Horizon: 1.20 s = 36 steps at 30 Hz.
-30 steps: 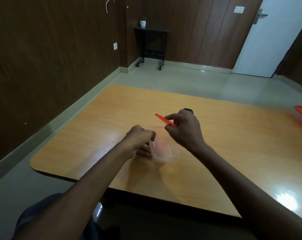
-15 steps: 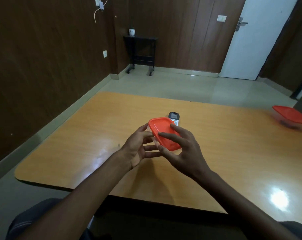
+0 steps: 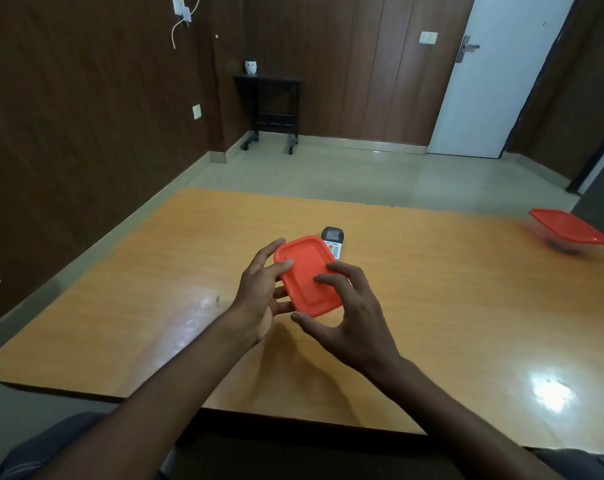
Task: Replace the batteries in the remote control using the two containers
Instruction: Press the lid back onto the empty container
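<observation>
Over table [image 3: 432, 306], centre: red-lidded container [image 3: 309, 275] held by left hand [image 3: 259, 299], lid pressed w/ right hand [image 3: 349, 317] fingers, prob. for sealing; remote control [image 3: 332, 241] behind.

A glossy orange-brown wooden desk [image 3: 432, 306] carries a remote control [image 3: 333, 241] near its middle and, well apart at the far right edge, a clear container with a red lid [image 3: 567, 230].
</observation>
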Motion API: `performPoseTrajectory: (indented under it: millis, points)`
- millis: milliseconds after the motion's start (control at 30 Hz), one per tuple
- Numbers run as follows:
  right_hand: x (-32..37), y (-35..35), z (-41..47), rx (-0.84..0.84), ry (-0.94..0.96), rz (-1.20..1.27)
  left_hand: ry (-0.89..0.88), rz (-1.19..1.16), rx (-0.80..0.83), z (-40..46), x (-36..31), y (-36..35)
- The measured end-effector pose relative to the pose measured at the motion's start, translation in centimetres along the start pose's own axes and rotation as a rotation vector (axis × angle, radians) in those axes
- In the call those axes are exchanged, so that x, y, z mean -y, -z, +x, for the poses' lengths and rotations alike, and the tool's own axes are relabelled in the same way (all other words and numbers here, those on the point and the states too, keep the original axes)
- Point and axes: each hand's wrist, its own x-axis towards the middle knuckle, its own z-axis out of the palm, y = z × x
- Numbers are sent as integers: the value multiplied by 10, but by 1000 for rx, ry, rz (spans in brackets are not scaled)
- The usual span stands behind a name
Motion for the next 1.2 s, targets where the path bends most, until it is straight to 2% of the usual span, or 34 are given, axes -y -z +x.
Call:
performPoseTrajectory:
  millis: [267, 400, 500, 567, 700, 867, 1033, 1200]
  points:
    - [-5, 3, 2, -40, -10, 49, -46, 12, -16, -3, -2, -9]
    - [-4, 5, 7, -68, -225, 260, -95, 11, -29, -3, -6, -11]
    - [-5, 8, 10, 25, -427, 503, -119, -17, -22, -4, -6, -12]
    - [-5, 12, 12, 36, -461, 578, -122, -41, -12, -3, -5, -12]
    - [-5, 15, 13, -53, -393, 457, -134, -40, -30, -3, -5, -10]
    - [-8, 20, 16, -46, -109, 163, -277, 218, -59, -5, -8, -5]
    - [-13, 31, 24, -43, 6, 149, -296, 300, 55, -7, -16, 1]
    - [-10, 30, 21, -22, -52, 237, -372, 339, -33, -8, -11, -2]
